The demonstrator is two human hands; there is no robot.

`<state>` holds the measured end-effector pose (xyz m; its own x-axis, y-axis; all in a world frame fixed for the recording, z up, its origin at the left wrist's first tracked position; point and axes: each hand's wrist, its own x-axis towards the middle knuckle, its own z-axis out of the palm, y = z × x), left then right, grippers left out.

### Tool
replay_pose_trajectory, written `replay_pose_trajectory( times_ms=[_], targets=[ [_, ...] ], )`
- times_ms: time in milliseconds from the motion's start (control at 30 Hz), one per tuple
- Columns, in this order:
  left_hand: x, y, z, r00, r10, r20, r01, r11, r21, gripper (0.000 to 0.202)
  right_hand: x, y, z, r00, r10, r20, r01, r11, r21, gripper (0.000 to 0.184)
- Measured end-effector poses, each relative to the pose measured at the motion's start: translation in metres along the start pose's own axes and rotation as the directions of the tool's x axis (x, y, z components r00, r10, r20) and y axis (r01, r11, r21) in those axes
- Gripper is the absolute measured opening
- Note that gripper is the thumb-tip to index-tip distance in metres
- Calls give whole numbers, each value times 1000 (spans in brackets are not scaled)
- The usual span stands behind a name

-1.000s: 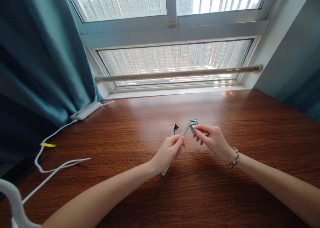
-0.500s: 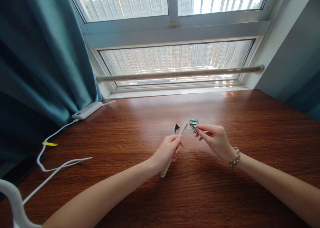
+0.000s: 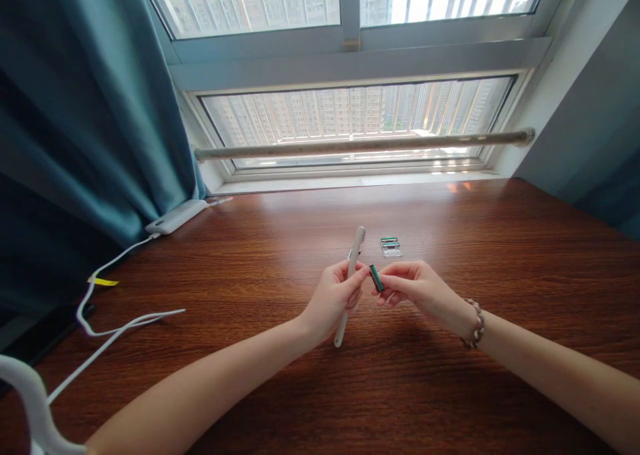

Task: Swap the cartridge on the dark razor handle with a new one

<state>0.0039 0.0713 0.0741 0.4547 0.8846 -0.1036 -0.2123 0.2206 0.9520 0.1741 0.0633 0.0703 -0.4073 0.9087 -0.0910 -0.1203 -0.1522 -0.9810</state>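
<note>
My left hand (image 3: 334, 295) is closed around a slim white toothbrush (image 3: 356, 245), held tilted with its short bristles at the top. Behind it a razor handle is mostly hidden by the brush and fingers. My right hand (image 3: 417, 285) pinches a razor blade cartridge (image 3: 377, 278), black with a green strip. The cartridge is close to my left fingertips; whether they touch it I cannot tell. Just beyond my right hand, a small clear plastic holder (image 3: 392, 252) lies on the table with green-striped cartridges in it.
The wooden table (image 3: 280, 242) reaches to the window sill. At the left lie a white power strip (image 3: 177, 216), a white cable (image 3: 125, 328) and a yellow tag (image 3: 104, 282). A white curved stand (image 3: 30, 402) is in the near left corner, beneath a blue curtain (image 3: 100, 108).
My right hand has drawn one cartridge away from the holder, toward me and my left hand. The toothbrush has turned more upright, now covering most of the razor handle.
</note>
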Motion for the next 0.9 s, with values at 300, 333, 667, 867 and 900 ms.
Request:
replay_pose_trajectory(
  times_ms=[300, 333, 667, 867, 900],
  targets=[
    [2, -1, -1, 999, -30, -20, 30, 999, -11, 26, 0, 1, -1, 1000, -31, -7, 30, 999, -32, 30],
    [2, -2, 0, 999, -39, -23, 39, 999, -20, 26, 0, 1, -1, 999, -46, -13, 45, 998, -33, 30],
    [2, -2, -1, 993, -121, 7, 121, 989, -87, 26, 3, 4, -3, 990, -132, 43, 138, 975, -176, 40],
    [1, -2, -1, 990, -131, 47, 135, 985, -108, 26, 4, 5, -3, 983, -180, -23, 172, 964, -201, 39],
    [0, -2, -1, 990, -128, 61, 134, 985, -109, 25, 4, 5, -4, 982, -177, -58, 165, 970, -179, 39]
  ],
)
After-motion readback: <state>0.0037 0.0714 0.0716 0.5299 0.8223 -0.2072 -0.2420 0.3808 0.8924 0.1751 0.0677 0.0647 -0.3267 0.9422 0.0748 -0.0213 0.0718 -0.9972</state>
